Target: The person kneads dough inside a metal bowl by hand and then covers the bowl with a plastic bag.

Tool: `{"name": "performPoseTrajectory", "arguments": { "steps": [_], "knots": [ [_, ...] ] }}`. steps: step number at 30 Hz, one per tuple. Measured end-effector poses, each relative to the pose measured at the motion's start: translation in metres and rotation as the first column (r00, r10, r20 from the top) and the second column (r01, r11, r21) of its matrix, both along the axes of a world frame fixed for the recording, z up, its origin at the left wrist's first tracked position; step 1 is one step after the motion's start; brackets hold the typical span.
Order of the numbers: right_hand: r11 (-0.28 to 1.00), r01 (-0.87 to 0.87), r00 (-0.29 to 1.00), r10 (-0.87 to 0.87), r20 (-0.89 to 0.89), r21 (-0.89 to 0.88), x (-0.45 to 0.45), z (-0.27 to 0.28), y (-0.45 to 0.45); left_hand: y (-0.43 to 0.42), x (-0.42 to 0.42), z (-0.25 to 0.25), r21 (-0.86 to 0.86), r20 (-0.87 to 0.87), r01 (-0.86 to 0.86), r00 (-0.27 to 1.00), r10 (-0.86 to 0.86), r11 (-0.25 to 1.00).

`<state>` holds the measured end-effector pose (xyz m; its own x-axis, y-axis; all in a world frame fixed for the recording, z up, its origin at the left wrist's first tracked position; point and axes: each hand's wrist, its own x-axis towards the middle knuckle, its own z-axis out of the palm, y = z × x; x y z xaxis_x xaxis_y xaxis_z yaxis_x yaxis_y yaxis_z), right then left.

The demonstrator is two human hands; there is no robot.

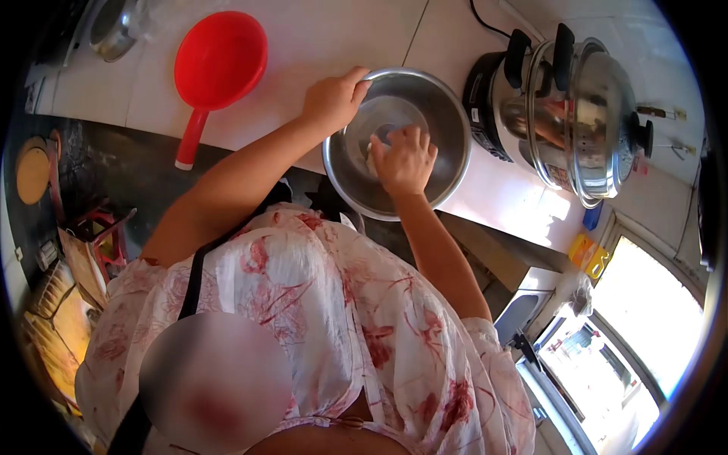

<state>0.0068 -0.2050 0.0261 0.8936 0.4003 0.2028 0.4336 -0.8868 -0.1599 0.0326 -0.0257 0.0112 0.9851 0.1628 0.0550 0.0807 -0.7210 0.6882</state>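
Observation:
A steel basin (330,171) stands near the counter's front edge. My left hand (334,102) is closed on its upper left rim, with the thumb and fingers pinching the edge. Inside the bowl, my right hand (406,161) reaches down with bent fingers over a small pale lump (371,158). Most of that lump is hidden under the palm, so I cannot make out its kind. The basin's inner wall shows bare metal around the hand.
Left of the basin lies a red plastic ladle (221,64), its handle jutting past the counter edge. A lidded steel steamer pot (599,121) stands on a black-sided cooker (485,106) at the right. A metal pot (114,30) sits at the far left, and a bright window (644,311) is lower right.

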Motion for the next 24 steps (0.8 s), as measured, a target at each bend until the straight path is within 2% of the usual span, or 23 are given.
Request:
{"name": "performPoseTrajectory", "arguments": {
  "steps": [1, 5, 6, 8, 12, 14, 16, 18, 21, 24],
  "knots": [
    [0.995, -0.104, 0.991, 0.104, 0.089, 0.001, -0.003, 0.002, -0.001, 0.000, 0.000, 0.000, -0.006, 0.013, 0.007, 1.000, -0.007, 1.000],
    [0.982, -0.183, 0.983, 0.182, 0.028, 0.042, 0.002, -0.027, -0.008, 0.000, 0.000, 0.005, -0.004, 0.012, 0.012, 1.000, -0.012, 1.000],
    [0.983, -0.181, 0.983, 0.180, 0.019, 0.041, 0.007, -0.032, -0.006, 0.000, 0.001, 0.004, -0.006, 0.004, 0.014, 1.000, -0.014, 1.000],
    [0.973, -0.165, 0.986, 0.162, 0.029, 0.163, 0.020, -0.040, -0.004, 0.000, 0.001, 0.002, -0.069, 0.018, 0.025, 1.000, -0.024, 0.997],
    [0.986, -0.134, 0.991, 0.132, 0.027, 0.095, 0.045, -0.047, 0.002, 0.000, 0.002, 0.000, -0.113, 0.081, 0.043, 0.996, -0.034, 0.993],
    [0.986, -0.127, 0.992, 0.129, -0.014, 0.107, 0.055, -0.044, 0.005, 0.001, 0.002, 0.003, -0.150, -0.017, 0.049, 0.999, -0.052, 0.987],
    [0.984, -0.130, 0.989, 0.137, -0.052, 0.125, 0.063, -0.046, 0.007, 0.003, 0.002, 0.001, -0.143, -0.032, 0.055, 0.998, -0.061, 0.988],
    [0.993, -0.028, 0.974, 0.053, -0.220, 0.116, 0.070, -0.050, 0.009, 0.003, 0.002, 0.001, -0.130, -0.046, 0.061, 0.997, -0.067, 0.990],
    [0.991, -0.030, 0.980, 0.055, -0.192, 0.131, 0.076, -0.053, 0.011, 0.002, 0.002, 0.003, -0.131, -0.043, 0.064, 0.997, -0.070, 0.989],
    [0.992, 0.000, 0.981, 0.024, -0.194, 0.123, 0.080, -0.054, 0.013, 0.000, 0.001, 0.000, -0.115, 0.032, 0.057, 0.998, -0.054, 0.992]
  ]
}}
